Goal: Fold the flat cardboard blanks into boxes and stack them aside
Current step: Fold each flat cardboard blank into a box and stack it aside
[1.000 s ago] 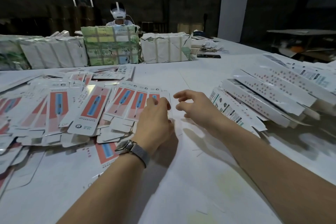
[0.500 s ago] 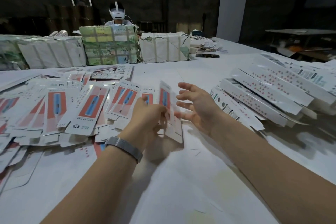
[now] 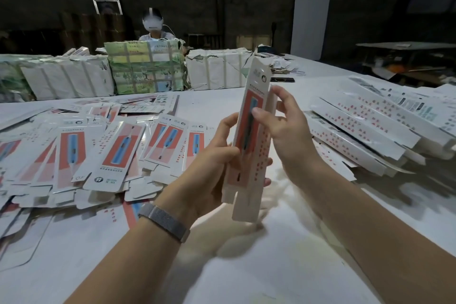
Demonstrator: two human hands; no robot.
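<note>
- The table (image 3: 246, 266) is wide and white, and the part near the person, under and in front of the hands, is bare, so there is room to work above it.
- The spread of flat blanks (image 3: 118, 150) lies on the left side, nearer to the left hand; the pile of folded boxes (image 3: 375, 136) lies on the right side, nearer to the right hand, so I think the finished box should go to that side.
- The blank (image 3: 251, 138) in work is held in the air between both hands, above the table. Its long axis stands almost upright, the top end leaning a little away from the person and to the right.
- The left hand (image 3: 209, 168) grips the lower half from the left edge, fingers curled behind it.
- The right hand (image 3: 291, 136) pinches the right edge higher up, thumb on the front face, fingers half open behind. The panel seems ready to be pushed open.
</note>
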